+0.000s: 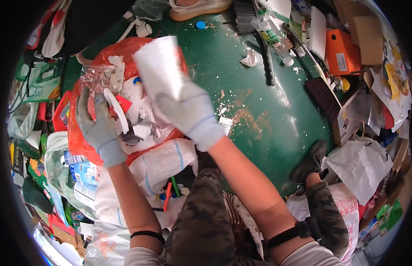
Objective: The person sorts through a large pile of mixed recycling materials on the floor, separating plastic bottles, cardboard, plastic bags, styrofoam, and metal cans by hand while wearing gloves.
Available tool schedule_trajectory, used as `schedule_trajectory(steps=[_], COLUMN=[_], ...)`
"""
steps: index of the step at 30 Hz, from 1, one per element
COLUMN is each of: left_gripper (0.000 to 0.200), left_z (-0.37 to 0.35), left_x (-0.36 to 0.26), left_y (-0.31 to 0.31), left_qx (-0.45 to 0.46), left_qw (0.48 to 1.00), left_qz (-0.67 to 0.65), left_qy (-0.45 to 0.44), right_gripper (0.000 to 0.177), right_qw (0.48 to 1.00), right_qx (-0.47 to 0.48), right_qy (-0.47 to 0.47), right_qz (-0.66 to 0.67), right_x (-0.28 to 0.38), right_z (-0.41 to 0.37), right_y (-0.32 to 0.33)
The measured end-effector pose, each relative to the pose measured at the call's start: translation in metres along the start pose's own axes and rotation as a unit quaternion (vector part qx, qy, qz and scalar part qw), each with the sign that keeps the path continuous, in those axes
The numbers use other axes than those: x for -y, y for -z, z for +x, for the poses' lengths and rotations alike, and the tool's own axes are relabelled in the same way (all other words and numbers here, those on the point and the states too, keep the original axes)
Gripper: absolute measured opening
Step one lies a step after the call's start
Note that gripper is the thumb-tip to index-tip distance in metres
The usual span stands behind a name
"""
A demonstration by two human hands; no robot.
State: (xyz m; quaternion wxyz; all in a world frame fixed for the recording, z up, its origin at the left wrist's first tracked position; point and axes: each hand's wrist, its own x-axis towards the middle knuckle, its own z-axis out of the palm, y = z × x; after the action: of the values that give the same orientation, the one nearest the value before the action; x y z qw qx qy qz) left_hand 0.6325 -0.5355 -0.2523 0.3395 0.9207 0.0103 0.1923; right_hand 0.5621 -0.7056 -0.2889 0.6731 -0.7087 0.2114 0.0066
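My right hand (184,108), in a grey-white work glove, is closed on a white tapered cylinder (159,62) that looks like a paper cup. Motion blurs it a little. It is raised over the right side of a red plastic bag (115,46), which lies wide with its mouth up. My left hand (97,131), gloved too, rests at the bag's left side with its fingers stretched out and apart. Beside its fingertips is a crinkled clear wrapper (93,75). White scraps, a curved white strip (116,110) and a red piece (122,103) fill the bag.
A white woven sack (164,162) lies just before the bag. Right of it, the green floor (259,142) carries crumbs and brown dirt. Brushes (321,97), a plastic bottle (270,35) and an orange box (342,52) lie at the right. Packaging crowds the left. A shoe (199,9) shows at the top.
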Motion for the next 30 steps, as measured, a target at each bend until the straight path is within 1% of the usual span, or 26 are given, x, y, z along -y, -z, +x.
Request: schedule_trajectory(steps=[1,2,3,5,6,7,8,9,10,12,13,15,16,18,19,20,21,22,23,24,25,26,28,30], left_gripper=[0.030,0.031,0.032,0.034,0.035,0.036,0.036,0.035,0.034,0.035,0.035,0.036,0.037,0.040,0.041,0.044,0.047,0.049,0.050,0.050,0.051,0.051,0.052,0.050], left_z=[-0.005,-0.017,-0.029,-0.056,-0.067,-0.075,-0.084,-0.094,-0.104,-0.115,-0.122,-0.134,-0.138,-0.147,-0.149,-0.154,-0.155,-0.156,-0.157,-0.158,-0.161,-0.164,-0.172,-0.190], left_x=[-0.003,-0.013,-0.025,-0.055,-0.066,-0.071,-0.074,-0.079,-0.079,-0.073,-0.066,-0.055,-0.049,-0.032,-0.026,-0.026,-0.025,-0.025,-0.022,-0.018,-0.016,-0.016,-0.022,-0.033], left_y=[0.006,0.010,0.009,-0.003,-0.009,-0.016,-0.026,-0.039,-0.054,-0.081,-0.092,-0.117,-0.131,-0.153,-0.164,-0.172,-0.180,-0.191,-0.202,-0.213,-0.222,-0.228,-0.240,-0.250], left_qx=[-0.031,-0.062,-0.094,-0.034,-0.003,0.048,0.103,0.125,0.146,0.190,0.214,0.235,0.243,0.289,0.311,0.335,0.357,0.378,0.383,0.386,0.387,0.398,0.413,0.458], left_qw=[0.999,0.996,0.992,0.981,0.960,0.957,0.950,0.936,0.920,0.899,0.888,0.890,0.891,0.919,0.926,0.918,0.915,0.909,0.905,0.898,0.888,0.875,0.847,0.801], left_qz=[-0.002,-0.004,-0.006,-0.189,-0.279,-0.283,-0.291,-0.328,-0.363,-0.386,-0.391,-0.367,-0.356,-0.262,-0.215,-0.209,-0.174,-0.139,-0.107,-0.075,-0.043,-0.039,-0.030,-0.090], left_qy=[-0.031,-0.060,-0.088,-0.039,-0.015,-0.028,-0.045,-0.010,0.023,0.078,0.108,0.131,0.143,0.050,0.001,-0.024,-0.065,-0.106,-0.152,-0.198,-0.244,-0.274,-0.334,-0.375], right_gripper=[0.040,0.044,0.043,0.045,0.046,0.046,0.052,0.057,0.059,0.056,0.055,0.054,0.052,0.050,0.049,0.048,0.046,0.043,0.046,0.051,0.050,0.048,0.047,0.047], right_qw=[0.993,0.992,0.988,0.984,0.984,0.982,0.985,0.946,0.923,0.918,0.913,0.903,0.906,0.912,0.943,0.957,0.955,0.930,0.904,0.895,0.859,0.819,0.793,0.779], right_qx=[-0.086,-0.090,-0.077,-0.107,-0.067,-0.031,0.002,0.064,0.039,0.080,0.074,0.062,0.042,-0.019,-0.041,-0.065,-0.089,-0.176,-0.238,-0.309,-0.376,-0.440,-0.488,-0.491], right_qy=[0.066,0.030,-0.082,-0.132,-0.152,-0.174,-0.140,-0.189,-0.223,-0.237,-0.237,-0.234,-0.238,-0.268,-0.275,-0.277,-0.275,-0.243,-0.237,-0.232,-0.248,-0.263,-0.277,-0.275], right_qz=[0.053,0.084,0.105,-0.050,-0.058,-0.064,-0.101,-0.254,-0.312,-0.308,-0.324,-0.355,-0.347,-0.309,-0.185,-0.058,0.069,0.211,0.265,0.224,0.242,0.259,0.236,0.279], right_x=[-0.014,-0.028,-0.023,-0.078,-0.108,-0.131,-0.140,-0.133,-0.140,-0.130,-0.131,-0.137,-0.139,-0.133,-0.141,-0.152,-0.158,-0.153,-0.174,-0.182,-0.194,-0.205,-0.213,-0.190], right_z=[-0.009,-0.021,-0.039,-0.071,-0.088,-0.106,-0.118,-0.120,-0.119,-0.101,-0.098,-0.090,-0.087,-0.085,-0.092,-0.111,-0.131,-0.150,-0.180,-0.204,-0.224,-0.233,-0.218,-0.167], right_y=[0.014,0.037,0.063,0.097,0.097,0.097,0.085,0.078,0.069,0.073,0.076,0.088,0.097,0.119,0.134,0.147,0.153,0.152,0.153,0.149,0.139,0.129,0.110,0.103])
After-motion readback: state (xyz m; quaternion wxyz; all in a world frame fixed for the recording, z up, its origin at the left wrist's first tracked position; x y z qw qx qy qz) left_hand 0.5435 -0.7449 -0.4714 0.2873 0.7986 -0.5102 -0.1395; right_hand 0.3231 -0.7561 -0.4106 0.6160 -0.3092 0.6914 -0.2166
